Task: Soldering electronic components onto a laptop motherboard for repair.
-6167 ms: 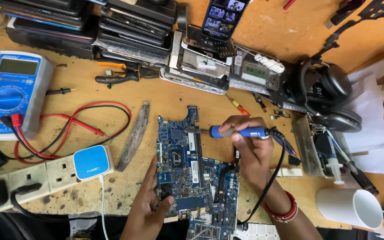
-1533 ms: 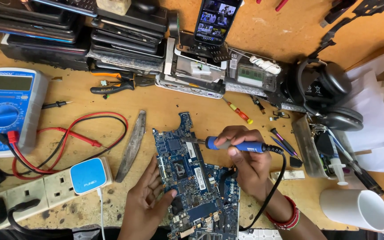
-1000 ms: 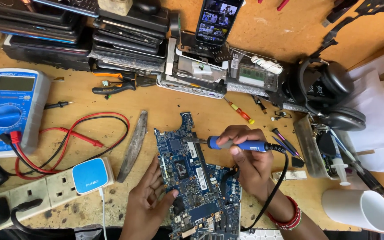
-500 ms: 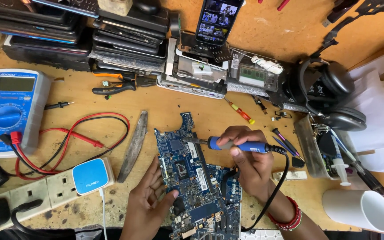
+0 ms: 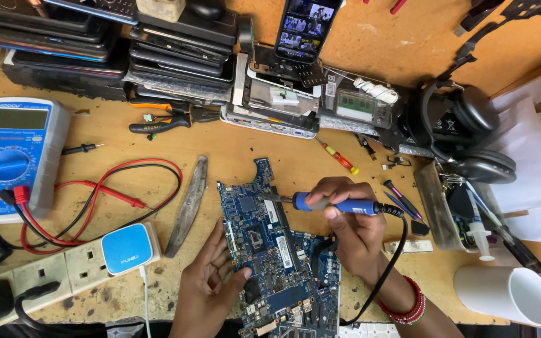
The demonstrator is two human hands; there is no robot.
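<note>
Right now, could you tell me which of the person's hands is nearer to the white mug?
Right. The right hand, holding the soldering iron, is closer to the white mug; the left hand rests across the circuit board.

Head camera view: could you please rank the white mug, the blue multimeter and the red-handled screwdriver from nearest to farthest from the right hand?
From the right hand:
1. Red-handled screwdriver, just above it on the bench.
2. White mug, lying lower right.
3. Blue multimeter, far left edge.

Single head-worn view, steeply downward, close over the cluttered wooden workbench (image 5: 396, 56).
</note>
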